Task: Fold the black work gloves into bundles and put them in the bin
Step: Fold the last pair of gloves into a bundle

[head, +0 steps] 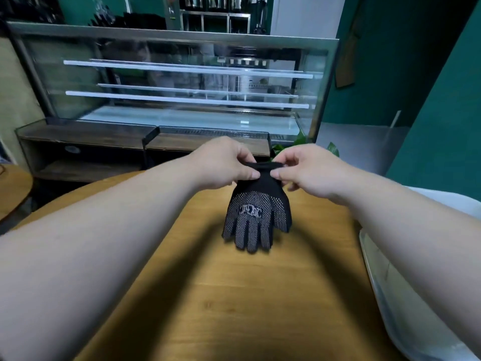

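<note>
Black knit work gloves with dotted palms (257,214) hang cuff-up, fingertips down toward the light wooden surface (234,295). My left hand (223,162) pinches the cuff's left corner and my right hand (307,170) pinches the right, with the gloves just below both. I judge folding is only starting; next, roll the fingers toward the cuff. A white plastic bin (385,282) sits far right.

We stretch both bare forearms forward, side by side. Our left hand (223,162) and right hand (309,168) meet in the middle, knuckles up, each pinching the cuff of the black glove (257,217) between thumb and curled fingers.
</note>
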### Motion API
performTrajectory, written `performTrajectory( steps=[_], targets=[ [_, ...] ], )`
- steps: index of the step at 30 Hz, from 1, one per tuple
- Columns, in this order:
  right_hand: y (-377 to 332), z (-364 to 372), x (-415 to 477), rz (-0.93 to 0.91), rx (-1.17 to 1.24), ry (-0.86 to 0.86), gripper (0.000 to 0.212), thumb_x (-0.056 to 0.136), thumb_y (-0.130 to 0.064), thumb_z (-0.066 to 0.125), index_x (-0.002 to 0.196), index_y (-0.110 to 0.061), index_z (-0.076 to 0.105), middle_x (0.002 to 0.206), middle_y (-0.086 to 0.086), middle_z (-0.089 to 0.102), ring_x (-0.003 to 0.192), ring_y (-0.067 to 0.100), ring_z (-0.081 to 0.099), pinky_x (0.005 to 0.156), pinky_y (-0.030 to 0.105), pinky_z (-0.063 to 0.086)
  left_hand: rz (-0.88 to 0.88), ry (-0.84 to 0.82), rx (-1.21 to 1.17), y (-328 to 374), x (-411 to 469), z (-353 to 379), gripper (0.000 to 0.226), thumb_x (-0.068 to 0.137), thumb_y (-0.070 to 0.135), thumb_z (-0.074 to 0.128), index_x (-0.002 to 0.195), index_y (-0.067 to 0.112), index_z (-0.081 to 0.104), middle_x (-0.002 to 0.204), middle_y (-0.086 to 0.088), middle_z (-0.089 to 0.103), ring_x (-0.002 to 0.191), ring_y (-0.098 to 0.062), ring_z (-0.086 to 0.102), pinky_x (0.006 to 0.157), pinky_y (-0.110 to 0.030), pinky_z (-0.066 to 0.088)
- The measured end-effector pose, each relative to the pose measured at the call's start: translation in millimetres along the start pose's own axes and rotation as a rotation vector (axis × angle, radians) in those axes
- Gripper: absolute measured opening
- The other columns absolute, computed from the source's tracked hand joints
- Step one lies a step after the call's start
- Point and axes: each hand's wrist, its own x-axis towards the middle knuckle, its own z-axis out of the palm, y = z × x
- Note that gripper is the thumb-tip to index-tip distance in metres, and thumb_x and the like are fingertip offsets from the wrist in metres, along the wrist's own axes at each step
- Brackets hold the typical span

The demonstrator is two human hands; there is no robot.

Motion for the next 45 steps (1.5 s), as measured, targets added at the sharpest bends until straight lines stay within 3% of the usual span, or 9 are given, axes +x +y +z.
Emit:
performTrajectory(
  steps=[4,7,13,23,28,32,36,42,45],
  targets=[
    [3,3,9,-0.093,-0.043,0.162,0.008,0.091,-0.025,0.071,0.085,-0.031,0.07,0.08,-0.014,0.066,0.072,0.005,0.058,0.068,0.019,0.043,0.1,0.146,0.109,-10,2,2,0.011,0.082,0.034,0.078,0.091,0.031,0.072,0.08,0.014,0.067,0.074,-0.005,0.059,0.066,-0.019,0.042],
    [21,26,-14,-0.151,-0.185,0.104,0.007,0.091,-0.027,0.069,0.089,-0.034,0.069,0.088,-0.016,0.066,0.077,0.0,0.056,0.064,0.019,0.04,0.23,0.131,0.206,-33,-25,31,0.011,0.083,0.029,0.077,0.093,0.029,0.073,0.088,0.01,0.065,0.087,-0.012,0.058,0.073,-0.025,0.038],
    [89,96,-100,-0.249,-0.335,-0.194,0.007,0.088,-0.023,0.067,0.093,-0.029,0.068,0.091,-0.017,0.06,0.093,0.001,0.051,0.085,0.02,0.042,0.378,-0.12,0.167,-83,-117,117,0.012,0.081,0.038,0.063,0.086,0.028,0.06,0.092,0.011,0.064,0.091,-0.014,0.059,0.08,-0.036,0.051],
    [105,132,-176,-0.386,-0.246,-0.184,0.023,0.072,-0.019,0.056,0.089,-0.032,0.062,0.098,-0.02,0.059,0.107,0.004,0.053,0.093,0.028,0.044,0.437,-0.086,0.157,-76,-189,143,0.026,0.083,0.06,0.057,0.087,0.035,0.057,0.092,0.018,0.053,0.09,-0.006,0.051,0.081,-0.03,0.039],
    [107,127,-164,-0.09,-0.082,0.117,0.011,0.087,-0.021,0.064,0.092,-0.03,0.068,0.097,-0.023,0.062,0.105,-0.002,0.053,0.089,0.011,0.037,0.189,0.099,0.097,-75,-174,147,0.032,0.092,0.056,0.04,0.096,0.033,0.063,0.098,0.019,0.054,0.1,-0.006,0.049,0.089,-0.034,0.041],
    [107,133,-139,0.282,-0.413,0.175,0.023,0.092,-0.052,0.053,0.08,-0.032,0.057,0.092,-0.018,0.053,0.099,0.014,0.048,0.089,0.034,0.04,0.061,0.013,0.12,-78,-160,155,0.038,0.097,0.054,0.042,0.127,0.037,0.059,0.14,0.019,0.045,0.14,-0.004,0.028,0.112,-0.023,0.017],
    [98,144,-128,0.329,-0.397,0.11,0.025,0.089,-0.051,0.058,0.075,-0.031,0.056,0.092,-0.017,0.054,0.099,0.014,0.047,0.092,0.038,0.038,0.07,-0.173,0.265,-80,-159,166,0.055,0.101,0.055,0.033,0.153,0.041,0.023,0.164,0.015,0.008,0.151,-0.006,-0.009,0.123,-0.038,-0.008],
    [93,147,-123,0.345,-0.19,0.239,0.025,0.083,-0.037,0.072,0.067,-0.026,0.057,0.08,-0.015,0.058,0.088,0.008,0.052,0.088,0.04,0.045,0.038,-0.201,0.376,-82,-162,169,0.067,0.091,0.064,0.009,0.154,0.042,0.007,0.166,0.011,-0.004,0.151,-0.011,-0.016,0.123,-0.048,-0.003],
    [94,149,-120,0.328,-0.204,0.261,0.027,0.081,-0.039,0.074,0.066,-0.027,0.056,0.081,-0.018,0.056,0.089,0.008,0.05,0.087,0.037,0.04,0.04,-0.199,0.418,-84,-163,171,0.063,0.093,0.061,0.014,0.15,0.039,0.028,0.164,0.002,0.022,0.153,-0.019,0.011,0.121,-0.053,0.015]
  ],
)
